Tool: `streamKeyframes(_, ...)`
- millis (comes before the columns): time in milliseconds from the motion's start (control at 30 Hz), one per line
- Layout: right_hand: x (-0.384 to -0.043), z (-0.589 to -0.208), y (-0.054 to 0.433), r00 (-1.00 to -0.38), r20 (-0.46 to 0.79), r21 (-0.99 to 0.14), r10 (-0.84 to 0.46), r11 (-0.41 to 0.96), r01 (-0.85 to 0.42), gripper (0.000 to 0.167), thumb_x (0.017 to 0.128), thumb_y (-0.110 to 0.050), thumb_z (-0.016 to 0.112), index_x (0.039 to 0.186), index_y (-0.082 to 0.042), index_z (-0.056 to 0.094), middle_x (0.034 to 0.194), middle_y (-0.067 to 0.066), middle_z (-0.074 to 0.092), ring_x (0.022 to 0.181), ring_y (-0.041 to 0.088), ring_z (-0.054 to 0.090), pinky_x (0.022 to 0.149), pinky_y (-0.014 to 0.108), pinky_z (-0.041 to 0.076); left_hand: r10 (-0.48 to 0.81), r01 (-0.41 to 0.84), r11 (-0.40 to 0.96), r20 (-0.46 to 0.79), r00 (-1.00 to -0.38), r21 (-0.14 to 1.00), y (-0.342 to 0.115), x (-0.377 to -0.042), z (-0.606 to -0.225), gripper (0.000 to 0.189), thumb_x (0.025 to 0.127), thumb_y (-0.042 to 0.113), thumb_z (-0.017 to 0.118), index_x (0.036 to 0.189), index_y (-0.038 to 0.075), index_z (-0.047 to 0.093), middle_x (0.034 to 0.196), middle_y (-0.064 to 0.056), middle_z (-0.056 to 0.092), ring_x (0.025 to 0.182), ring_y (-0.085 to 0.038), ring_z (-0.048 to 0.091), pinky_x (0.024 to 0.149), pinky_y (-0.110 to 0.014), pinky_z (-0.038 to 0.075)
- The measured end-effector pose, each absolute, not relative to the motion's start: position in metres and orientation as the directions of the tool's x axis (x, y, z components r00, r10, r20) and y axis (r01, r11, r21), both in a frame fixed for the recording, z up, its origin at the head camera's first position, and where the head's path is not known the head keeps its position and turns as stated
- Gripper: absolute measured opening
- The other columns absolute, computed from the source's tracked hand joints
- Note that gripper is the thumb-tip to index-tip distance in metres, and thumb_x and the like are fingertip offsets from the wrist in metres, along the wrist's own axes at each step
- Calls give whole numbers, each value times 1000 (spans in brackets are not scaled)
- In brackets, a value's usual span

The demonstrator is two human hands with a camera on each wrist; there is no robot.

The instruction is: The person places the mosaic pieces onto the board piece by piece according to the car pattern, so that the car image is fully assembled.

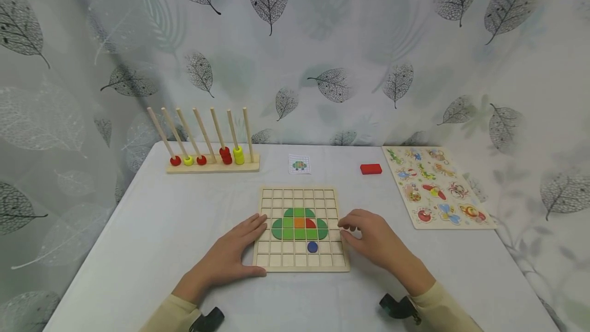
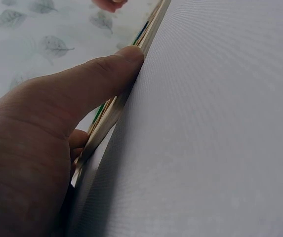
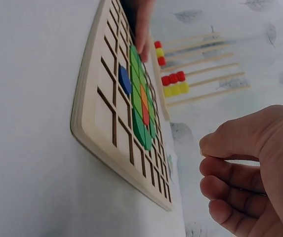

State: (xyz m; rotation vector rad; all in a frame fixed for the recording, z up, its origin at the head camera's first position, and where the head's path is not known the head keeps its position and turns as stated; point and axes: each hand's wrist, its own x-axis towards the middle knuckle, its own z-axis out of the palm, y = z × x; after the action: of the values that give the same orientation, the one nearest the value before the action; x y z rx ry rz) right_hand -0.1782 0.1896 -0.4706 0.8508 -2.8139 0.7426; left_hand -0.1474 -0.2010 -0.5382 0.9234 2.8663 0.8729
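Observation:
A square wooden grid board (image 1: 299,264) lies on the table, carrying green, orange and red pieces in a rounded shape. Below them on the grid is a round blue piece (image 1: 312,247). My left hand (image 1: 232,250) touches the board at its lower left: fingers along the left side, thumb (image 2: 116,69) against the near edge. My right hand (image 1: 375,237) is by the board's right edge with its fingers loosely bent. In the right wrist view, the right fingertips (image 3: 214,188) hang apart from the board, and no piece shows between thumb and fingers.
Behind the board lies a small picture card (image 1: 300,164), with a red block (image 1: 371,169) to its right. A wooden peg stand (image 1: 212,167) with red and yellow beads stands at the back left. On the right lies an animal picture board (image 1: 438,188). Leaf-printed cloth hangs behind.

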Motion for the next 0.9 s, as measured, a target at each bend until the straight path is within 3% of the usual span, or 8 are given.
streamKeyframes(400, -183, -466, 223, -866, 230, -420, -445, 757, -501, 25, 88, -5, 89, 110, -15, 82, 103, -11, 72, 88, 9, 61, 76, 33, 59, 539, 520, 674, 133, -832, 525, -202, -148, -539, 111, 84, 75, 79, 167, 11, 44, 177, 5, 29, 164, -20, 21, 125, -56, 33)
streamKeyframes(633, -188, -465, 244, -882, 227, -402, -413, 785, -472, 25, 89, -6, 88, 112, -14, 82, 107, -5, 73, 89, 12, 63, 75, 36, 59, 532, 516, 676, 136, -836, 526, -201, -147, -535, 107, 85, 73, 80, 166, 11, 47, 177, 2, 30, 164, -25, 24, 123, -59, 36)
streamKeyframes(900, -189, -462, 258, -911, 160, -400, -381, 819, -412, 25, 91, -8, 87, 114, -16, 82, 111, -4, 73, 92, 14, 63, 76, 38, 58, 526, 508, 678, 133, -840, 531, -201, -148, -537, 108, 84, 74, 80, 165, 11, 47, 177, 2, 31, 163, -24, 25, 123, -59, 36)
